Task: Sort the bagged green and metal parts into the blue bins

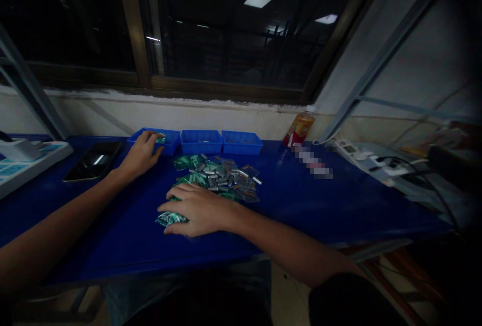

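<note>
My left hand [142, 154] is at the left blue bin [171, 142], its fingers closed on a small green packet [160, 139] at the bin's opening. Nearer the front edge, my right hand [196, 209] is curled over green packets [171, 218], which show beneath and between its fingers. Just beyond my right hand lies a loose pile of green packets, small metallic pieces [218, 181] and clear bags [246, 185]. The palm side of my right hand is hidden.
A middle blue bin [201, 141] and a right blue bin [242, 143] stand beside the left one. A phone [93, 161] and a power strip [52, 157] lie left on the blue table [301, 205]. A bottle [300, 127] stands at the back right, near another power strip [371, 163].
</note>
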{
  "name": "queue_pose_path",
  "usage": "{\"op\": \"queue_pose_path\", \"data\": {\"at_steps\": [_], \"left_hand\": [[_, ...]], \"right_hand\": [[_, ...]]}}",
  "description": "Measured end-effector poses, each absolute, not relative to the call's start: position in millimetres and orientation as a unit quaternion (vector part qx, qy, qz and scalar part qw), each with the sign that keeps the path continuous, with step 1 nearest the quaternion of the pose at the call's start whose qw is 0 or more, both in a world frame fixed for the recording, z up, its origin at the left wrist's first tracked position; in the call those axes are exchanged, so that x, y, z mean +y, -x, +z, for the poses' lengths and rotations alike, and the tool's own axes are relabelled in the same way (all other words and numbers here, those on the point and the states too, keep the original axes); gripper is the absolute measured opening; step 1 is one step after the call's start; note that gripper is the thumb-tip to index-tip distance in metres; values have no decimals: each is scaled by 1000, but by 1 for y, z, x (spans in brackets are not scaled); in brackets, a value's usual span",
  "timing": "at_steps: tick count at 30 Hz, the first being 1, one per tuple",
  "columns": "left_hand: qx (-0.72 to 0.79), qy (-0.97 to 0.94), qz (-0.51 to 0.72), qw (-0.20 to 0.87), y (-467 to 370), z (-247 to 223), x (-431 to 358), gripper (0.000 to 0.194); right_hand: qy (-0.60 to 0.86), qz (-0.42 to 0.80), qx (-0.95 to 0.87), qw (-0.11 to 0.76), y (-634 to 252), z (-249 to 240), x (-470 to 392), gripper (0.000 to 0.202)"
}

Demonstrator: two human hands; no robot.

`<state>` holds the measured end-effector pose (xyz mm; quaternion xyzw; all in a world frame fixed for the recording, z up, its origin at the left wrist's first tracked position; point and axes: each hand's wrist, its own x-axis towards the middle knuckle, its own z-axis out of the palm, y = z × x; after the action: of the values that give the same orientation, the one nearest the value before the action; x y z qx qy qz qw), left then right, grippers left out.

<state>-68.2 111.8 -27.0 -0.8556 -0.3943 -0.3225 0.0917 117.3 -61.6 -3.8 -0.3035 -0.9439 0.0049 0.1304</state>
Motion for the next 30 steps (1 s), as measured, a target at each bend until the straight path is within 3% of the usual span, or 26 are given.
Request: {"op": "queue_pose_path", "data": {"at_steps": [16,23,26,30], "left_hand": [[-350,881,-318,-17,46,-23,80,38],[-301,916,-183,-194,39,-7,38,33],[-310,913,-167,-207,42,-5,35,34],[-325,908,-162,-210,51,-4,45,28]], "right_hand": [[282,45,-949,136,-124,-1,-56,37],[286,9,-954,95,-125,2,-55,26],[305,-9,-943,135,-124,0,-54,27],[344,-3,-899,272,-127,5,-51,25]]}}
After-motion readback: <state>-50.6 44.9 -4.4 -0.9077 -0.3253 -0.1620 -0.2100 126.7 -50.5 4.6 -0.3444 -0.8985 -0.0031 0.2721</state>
